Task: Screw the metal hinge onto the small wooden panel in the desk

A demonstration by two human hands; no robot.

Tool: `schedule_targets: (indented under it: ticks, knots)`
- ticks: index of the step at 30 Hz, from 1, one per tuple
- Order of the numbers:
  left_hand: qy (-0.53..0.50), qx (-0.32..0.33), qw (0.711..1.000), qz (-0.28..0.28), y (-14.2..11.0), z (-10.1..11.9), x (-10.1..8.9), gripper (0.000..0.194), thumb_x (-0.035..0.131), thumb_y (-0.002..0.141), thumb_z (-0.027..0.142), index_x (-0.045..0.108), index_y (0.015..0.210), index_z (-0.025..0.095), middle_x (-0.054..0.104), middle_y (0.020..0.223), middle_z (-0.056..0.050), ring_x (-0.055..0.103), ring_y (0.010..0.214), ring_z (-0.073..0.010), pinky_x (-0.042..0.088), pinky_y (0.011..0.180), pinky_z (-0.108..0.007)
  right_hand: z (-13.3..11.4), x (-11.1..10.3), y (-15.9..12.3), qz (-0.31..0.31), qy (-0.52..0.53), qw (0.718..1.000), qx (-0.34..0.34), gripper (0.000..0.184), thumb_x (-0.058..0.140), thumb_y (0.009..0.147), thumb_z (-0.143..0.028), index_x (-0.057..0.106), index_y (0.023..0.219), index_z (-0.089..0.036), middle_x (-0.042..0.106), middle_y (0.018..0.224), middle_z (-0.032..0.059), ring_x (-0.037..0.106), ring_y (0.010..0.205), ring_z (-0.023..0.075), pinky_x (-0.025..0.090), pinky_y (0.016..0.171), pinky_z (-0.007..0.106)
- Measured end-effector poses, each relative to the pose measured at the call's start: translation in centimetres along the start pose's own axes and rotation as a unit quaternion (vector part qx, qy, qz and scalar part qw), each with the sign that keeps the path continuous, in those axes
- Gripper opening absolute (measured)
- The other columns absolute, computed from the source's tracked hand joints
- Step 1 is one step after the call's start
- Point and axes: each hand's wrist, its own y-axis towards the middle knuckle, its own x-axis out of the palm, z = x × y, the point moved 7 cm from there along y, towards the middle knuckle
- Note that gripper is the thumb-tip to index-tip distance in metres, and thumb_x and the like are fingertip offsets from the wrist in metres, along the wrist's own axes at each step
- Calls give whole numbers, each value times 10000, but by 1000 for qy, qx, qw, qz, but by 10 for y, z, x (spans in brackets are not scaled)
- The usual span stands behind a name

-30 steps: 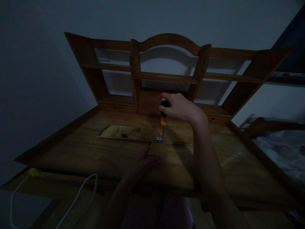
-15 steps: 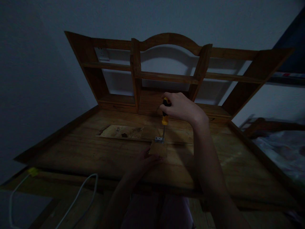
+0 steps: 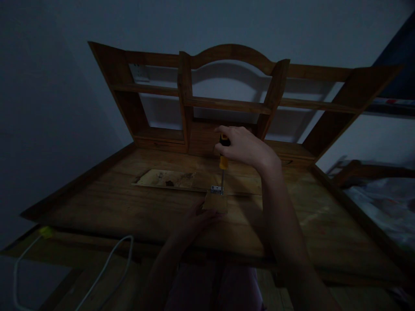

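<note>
My right hand (image 3: 241,146) is closed around the black and yellow handle of a screwdriver (image 3: 223,162), which stands nearly upright. Its tip meets the right side of a small metal hinge (image 3: 216,189). The hinge lies at the far edge of a small square wooden board (image 3: 215,202). Low on the left, my left hand (image 3: 201,216) grips that board, fingers along its left side and near edge. A longer thin wooden strip (image 3: 165,179) with dark stains lies behind the board. Any screw under the tip is too small to make out.
All this rests on a wooden desk (image 3: 113,207) with raised side edges. A wooden shelf unit (image 3: 227,103) stands along its back, against the wall. A white cable (image 3: 129,250) loops over the front left edge, near a yellow object (image 3: 46,232). The scene is dim.
My right hand has turned slightly on the screwdriver handle and shifted a little left, its fingers now higher round the top. The left hand, board and hinge stay put.
</note>
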Motion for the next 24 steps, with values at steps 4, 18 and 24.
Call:
schedule_targets:
  ticks: [4,18,24]
  knots:
    - [54,15,998,9,1,1,-2,546,785,860,159,608,1377,156,790,1036,-117,799,957,-251,570,1082,-431,0,1,0,4,4,1000,-10,411,543,969,-303,644,1341,-161,738,1237,158,680,1143,312,500,949,397]
    - [68,45,997,-12,3,2,-2,419,808,831,188,676,1227,148,797,973,-113,801,916,-254,568,1084,-450,-1,-3,-1,5,17,1000,-13,426,558,940,-267,668,1333,-142,735,1269,154,665,1191,305,496,980,377]
    - [78,47,996,-24,4,1,-3,470,820,824,223,671,1266,163,790,1045,-122,793,961,-252,588,1050,-403,3,-3,-1,8,5,1000,6,334,557,1002,-376,698,1227,-174,764,1121,130,697,1049,274,495,915,363]
